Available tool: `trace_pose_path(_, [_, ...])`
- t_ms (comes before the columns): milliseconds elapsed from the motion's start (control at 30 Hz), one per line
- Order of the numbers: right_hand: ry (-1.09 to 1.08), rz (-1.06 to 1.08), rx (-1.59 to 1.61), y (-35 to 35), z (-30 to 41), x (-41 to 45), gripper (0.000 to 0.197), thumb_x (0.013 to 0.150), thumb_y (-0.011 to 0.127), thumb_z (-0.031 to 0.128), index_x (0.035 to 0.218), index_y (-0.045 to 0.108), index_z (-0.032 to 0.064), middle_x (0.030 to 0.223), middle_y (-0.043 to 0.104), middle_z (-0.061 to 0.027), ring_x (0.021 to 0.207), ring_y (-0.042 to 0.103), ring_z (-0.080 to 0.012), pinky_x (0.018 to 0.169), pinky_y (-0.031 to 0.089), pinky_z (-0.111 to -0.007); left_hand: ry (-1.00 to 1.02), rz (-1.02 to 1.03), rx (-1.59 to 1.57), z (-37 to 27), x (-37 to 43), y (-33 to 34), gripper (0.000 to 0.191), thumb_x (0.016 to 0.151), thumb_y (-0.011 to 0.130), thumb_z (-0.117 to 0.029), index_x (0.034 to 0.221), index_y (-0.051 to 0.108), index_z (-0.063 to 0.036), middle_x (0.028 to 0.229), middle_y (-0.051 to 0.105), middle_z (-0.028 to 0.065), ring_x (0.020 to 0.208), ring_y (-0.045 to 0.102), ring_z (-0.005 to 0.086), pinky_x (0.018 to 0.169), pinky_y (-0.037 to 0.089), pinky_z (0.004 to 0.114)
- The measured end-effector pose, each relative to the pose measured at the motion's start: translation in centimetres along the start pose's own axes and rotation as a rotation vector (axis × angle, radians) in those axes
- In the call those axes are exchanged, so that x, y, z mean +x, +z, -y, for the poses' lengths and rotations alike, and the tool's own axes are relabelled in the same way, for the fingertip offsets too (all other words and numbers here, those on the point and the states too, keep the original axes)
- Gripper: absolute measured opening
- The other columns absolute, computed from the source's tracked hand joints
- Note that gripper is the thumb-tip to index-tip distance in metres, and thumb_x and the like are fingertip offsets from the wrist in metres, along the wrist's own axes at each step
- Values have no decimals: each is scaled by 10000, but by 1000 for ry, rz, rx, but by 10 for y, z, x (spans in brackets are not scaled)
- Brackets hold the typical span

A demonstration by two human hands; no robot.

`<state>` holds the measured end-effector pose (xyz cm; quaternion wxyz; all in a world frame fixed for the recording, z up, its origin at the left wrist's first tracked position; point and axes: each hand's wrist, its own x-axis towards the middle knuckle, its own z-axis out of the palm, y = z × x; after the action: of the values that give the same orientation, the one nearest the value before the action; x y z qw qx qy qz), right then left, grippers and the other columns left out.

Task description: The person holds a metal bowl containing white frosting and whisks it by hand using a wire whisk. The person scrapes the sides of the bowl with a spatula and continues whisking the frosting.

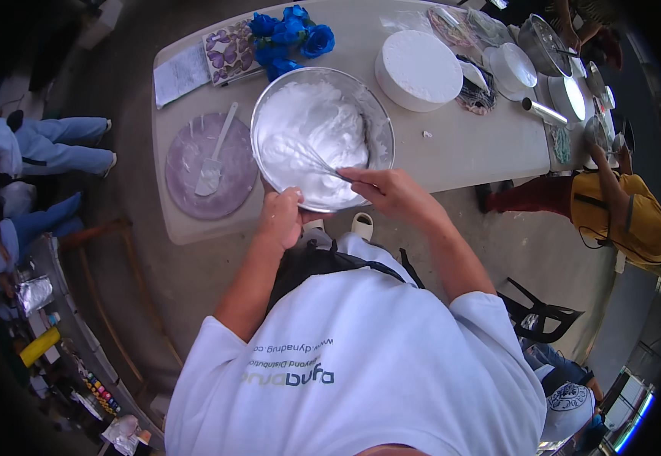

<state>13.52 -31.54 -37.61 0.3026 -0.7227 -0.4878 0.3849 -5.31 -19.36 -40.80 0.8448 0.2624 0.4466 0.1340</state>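
Observation:
A large metal bowl (388, 128) of fluffy white cream (307, 114) is at the table's near edge. My left hand (282, 219) grips its near left rim. With my right hand (390, 191) I hold the handle of a wire whisk (306, 155), its wires in the cream. Left of the bowl, a white spatula (225, 134) with cream on its blade lies on a round purple board (185, 171). To the right of the bowl stands a round white cake or cake form (418, 71).
Blue artificial roses (290, 34), a purple butterfly sheet (230, 51) and a paper (182, 74) lie at the back left. Right of the white round are cloths (475, 85) and more bowls (541, 45). A person in yellow (621, 211) works at the right; others stand at the left.

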Motion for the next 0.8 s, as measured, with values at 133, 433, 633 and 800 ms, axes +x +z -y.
trace_pose_path(133, [261,-191,64,-38,-17,2,301,925,581,214,1219,643,192,956,680,-189,860,660,-320,804,492,-378,82,-7,214,-15,-18,9,493,792,409,-24,1227,364,204,1157,542,301,958,633,422,738,609,500])
trace_pose_path(433, [-38,-150,127,-22,-28,-14,324,921,586,228,1237,629,169,1017,683,-170,880,647,-358,817,510,-383,86,-11,206,-15,-11,1,495,794,402,-41,1194,351,246,1142,541,333,952,636,445,766,608,515])
trace_pose_path(633, [92,75,25,-6,4,-17,309,936,577,171,1240,630,181,1036,691,-151,898,683,-221,817,503,-333,67,-152,157,-8,0,7,485,797,382,-25,1202,329,237,1141,526,352,976,616,472,764,605,531])
trace_pose_path(800, [240,-25,-233,12,2,-17,299,936,579,171,1228,636,157,1049,695,-136,890,684,-249,830,506,-335,59,-68,188,-10,-5,18,380,830,373,-40,1123,403,201,1142,528,325,967,621,449,754,602,527])
